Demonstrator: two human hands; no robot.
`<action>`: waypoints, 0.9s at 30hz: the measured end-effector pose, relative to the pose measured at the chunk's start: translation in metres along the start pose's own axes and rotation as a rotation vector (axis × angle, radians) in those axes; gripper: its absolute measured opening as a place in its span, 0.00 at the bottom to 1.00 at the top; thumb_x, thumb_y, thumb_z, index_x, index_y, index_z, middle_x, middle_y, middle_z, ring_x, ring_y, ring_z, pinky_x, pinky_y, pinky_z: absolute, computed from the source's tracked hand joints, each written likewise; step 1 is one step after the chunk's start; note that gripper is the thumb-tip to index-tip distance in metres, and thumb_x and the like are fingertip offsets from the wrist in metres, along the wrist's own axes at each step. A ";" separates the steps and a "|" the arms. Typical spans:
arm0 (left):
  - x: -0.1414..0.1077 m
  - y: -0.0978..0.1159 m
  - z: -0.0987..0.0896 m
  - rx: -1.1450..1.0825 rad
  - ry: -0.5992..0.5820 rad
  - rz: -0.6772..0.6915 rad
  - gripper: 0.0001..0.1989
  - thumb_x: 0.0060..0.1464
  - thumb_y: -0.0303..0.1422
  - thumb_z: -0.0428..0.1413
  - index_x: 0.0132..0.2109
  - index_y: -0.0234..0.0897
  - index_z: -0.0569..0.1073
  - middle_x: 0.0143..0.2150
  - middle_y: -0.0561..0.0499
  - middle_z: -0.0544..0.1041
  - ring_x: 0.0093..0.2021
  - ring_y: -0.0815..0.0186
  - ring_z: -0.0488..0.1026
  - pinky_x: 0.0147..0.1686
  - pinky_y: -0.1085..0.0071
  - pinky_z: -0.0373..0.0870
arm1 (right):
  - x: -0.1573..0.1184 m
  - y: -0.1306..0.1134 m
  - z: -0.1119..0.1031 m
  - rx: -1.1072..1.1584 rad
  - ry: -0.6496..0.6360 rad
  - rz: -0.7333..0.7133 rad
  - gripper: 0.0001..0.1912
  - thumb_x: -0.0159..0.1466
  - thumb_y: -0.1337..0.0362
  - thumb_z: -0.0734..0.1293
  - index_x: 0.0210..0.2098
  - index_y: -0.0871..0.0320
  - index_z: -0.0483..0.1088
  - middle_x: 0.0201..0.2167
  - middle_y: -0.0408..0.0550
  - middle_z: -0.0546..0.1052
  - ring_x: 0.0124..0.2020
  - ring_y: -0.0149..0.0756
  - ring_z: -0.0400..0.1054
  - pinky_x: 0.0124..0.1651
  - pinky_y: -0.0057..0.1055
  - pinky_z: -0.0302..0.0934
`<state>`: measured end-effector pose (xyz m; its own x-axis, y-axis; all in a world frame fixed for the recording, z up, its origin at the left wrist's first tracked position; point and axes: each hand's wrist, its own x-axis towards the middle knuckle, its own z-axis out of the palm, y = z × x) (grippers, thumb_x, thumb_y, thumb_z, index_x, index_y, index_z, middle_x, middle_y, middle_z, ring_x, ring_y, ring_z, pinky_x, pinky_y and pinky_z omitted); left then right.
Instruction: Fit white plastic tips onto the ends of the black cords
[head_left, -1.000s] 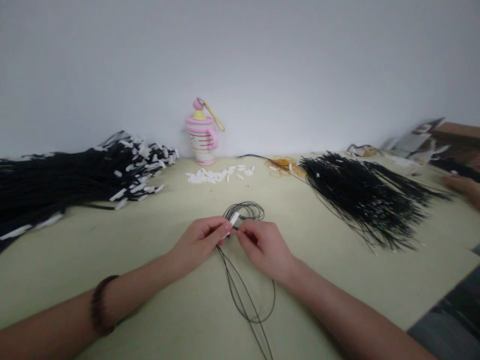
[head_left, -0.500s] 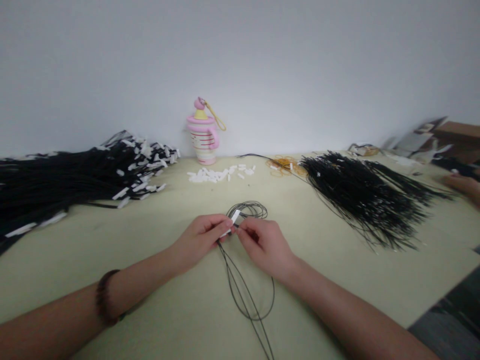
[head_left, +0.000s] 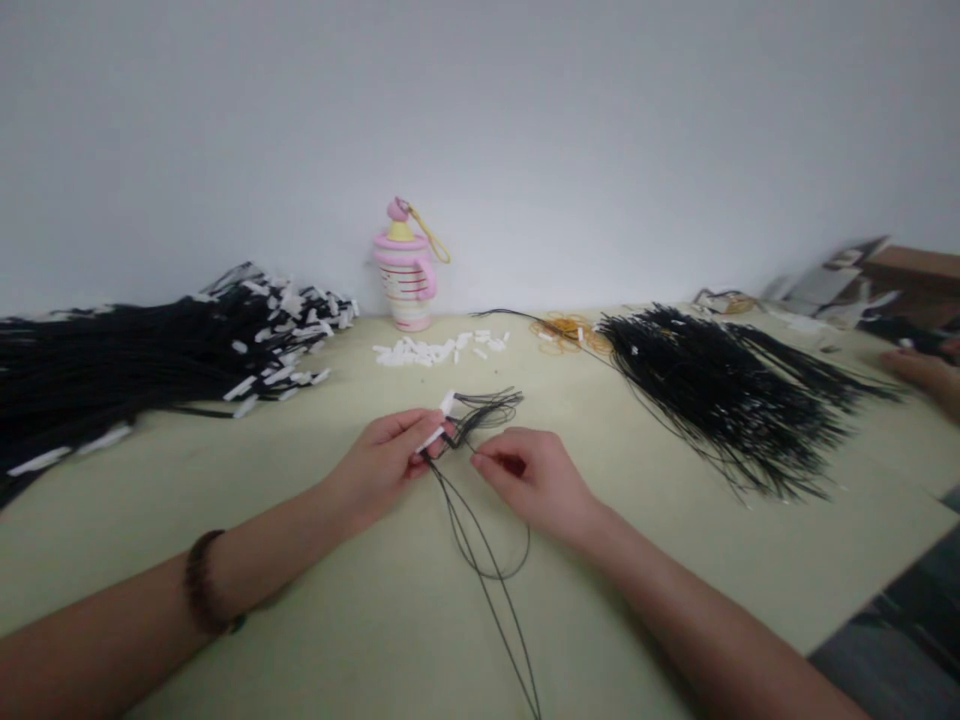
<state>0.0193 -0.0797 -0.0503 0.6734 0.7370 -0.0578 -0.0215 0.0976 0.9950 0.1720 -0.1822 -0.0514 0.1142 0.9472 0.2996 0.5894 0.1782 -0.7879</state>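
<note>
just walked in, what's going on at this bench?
A person's left hand pinches white tabs on thin black cords, which loop down across the pale green table. Their right hand sits just beside the cords. A black cord bundle with white tabs lies to the left, a looser black bundle to the right, and loose white pieces beyond. A co-worker's hand shows far right.

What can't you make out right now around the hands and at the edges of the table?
Head view only:
- Where the black cords meet the white tags: hidden by the fingers of the left hand.
- Co-worker's hand: cut off by the right edge; anything held is too blurred.
- Black cord bundle: cut off by the left edge.
</note>
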 end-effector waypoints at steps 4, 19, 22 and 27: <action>-0.002 0.030 -0.007 -0.113 0.059 0.061 0.08 0.51 0.36 0.55 0.31 0.36 0.69 0.25 0.56 0.61 0.24 0.74 0.55 0.21 0.81 0.54 | 0.007 0.007 -0.010 0.319 -0.156 0.243 0.06 0.54 0.66 0.66 0.28 0.63 0.74 0.17 0.38 0.65 0.19 0.23 0.53 0.23 0.22 0.46; -0.024 0.038 -0.001 0.458 -0.405 0.083 0.14 0.55 0.40 0.51 0.30 0.36 0.74 0.19 0.55 0.64 0.18 0.73 0.57 0.18 0.77 0.51 | 0.021 0.025 -0.036 0.608 0.077 0.362 0.17 0.58 0.60 0.55 0.36 0.63 0.70 0.34 0.56 0.77 0.34 0.38 0.73 0.35 0.32 0.66; -0.021 0.029 0.002 0.567 -0.395 0.134 0.14 0.56 0.39 0.50 0.29 0.36 0.73 0.20 0.55 0.64 0.21 0.72 0.59 0.20 0.78 0.53 | 0.024 0.028 -0.036 0.516 0.090 0.358 0.24 0.63 0.57 0.49 0.33 0.65 0.71 0.32 0.58 0.77 0.32 0.40 0.72 0.34 0.34 0.65; -0.012 0.003 0.004 0.518 -0.223 0.092 0.14 0.52 0.41 0.53 0.29 0.34 0.74 0.20 0.56 0.65 0.20 0.72 0.58 0.19 0.78 0.51 | 0.012 0.013 -0.025 0.259 0.276 0.175 0.12 0.58 0.58 0.63 0.35 0.59 0.73 0.42 0.52 0.73 0.46 0.40 0.65 0.45 0.31 0.59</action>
<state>0.0141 -0.0904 -0.0459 0.8268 0.5624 -0.0068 0.2401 -0.3419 0.9085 0.2008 -0.1749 -0.0451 0.4256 0.8685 0.2540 0.3253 0.1151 -0.9386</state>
